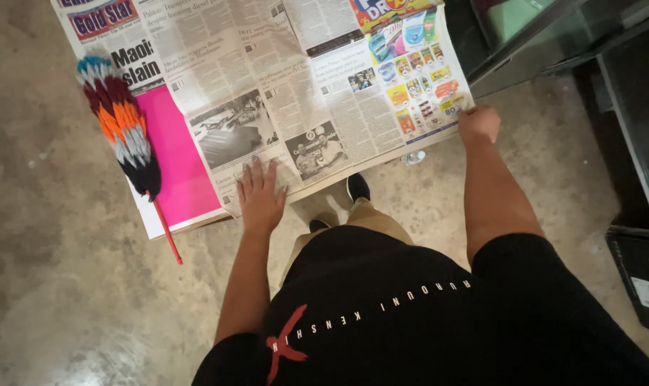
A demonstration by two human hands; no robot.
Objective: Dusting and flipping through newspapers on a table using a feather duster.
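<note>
Concrete floor [67, 286], mottled grey, lay under everything, and on it stood a low table covered in newspaper [296, 86]. You had the newspaper spread flat across the top, its near edge hanging just over the table's front. Your left hand [260, 196] lay open on it, palm down, fingers splayed, pressing the paper near that front edge. Your right hand [478, 123] was clenched on the paper's right corner, pinching the sheet at its coloured advertisement part. Under the paper to the left a pink sheet [174, 157] showed, touching the newspaper's edge. On that pink sheet lay a duster [121, 125] with striped bands of colour, its red handle sticking out past the table's edge over the floor. Below the table, between your arms, one dark shoe [358, 187] showed on the floor
</note>
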